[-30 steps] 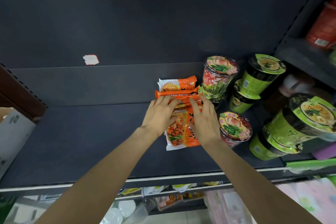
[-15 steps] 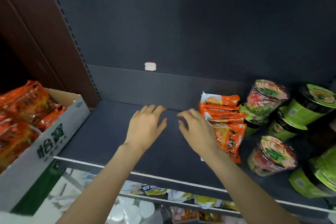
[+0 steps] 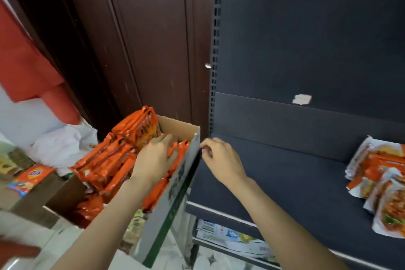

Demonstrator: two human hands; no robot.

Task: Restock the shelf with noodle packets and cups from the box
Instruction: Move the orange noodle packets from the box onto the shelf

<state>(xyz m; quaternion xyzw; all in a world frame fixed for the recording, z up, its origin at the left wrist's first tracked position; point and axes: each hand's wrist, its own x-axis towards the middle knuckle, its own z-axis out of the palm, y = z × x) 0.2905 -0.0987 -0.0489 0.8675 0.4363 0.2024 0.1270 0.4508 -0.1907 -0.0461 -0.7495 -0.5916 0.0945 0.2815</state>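
The box (image 3: 175,190) sits at lower left of the frame, its long axis running from the bottom centre up toward the middle, packed with orange noodle packets (image 3: 109,162) standing on edge, their long sides lying along the same diagonal. The left hand (image 3: 155,158) reaches into the box, fingers curled over the packet tops, grasping them. The right hand (image 3: 221,160) hovers just beside the box's far corner, fingers loosely curled, holding nothing. At right edge, a stack of packets (image 3: 381,184) lies flat on the dark shelf (image 3: 285,173). 0.5 s ago both hands were spread over the shelf; the view has swung left since.
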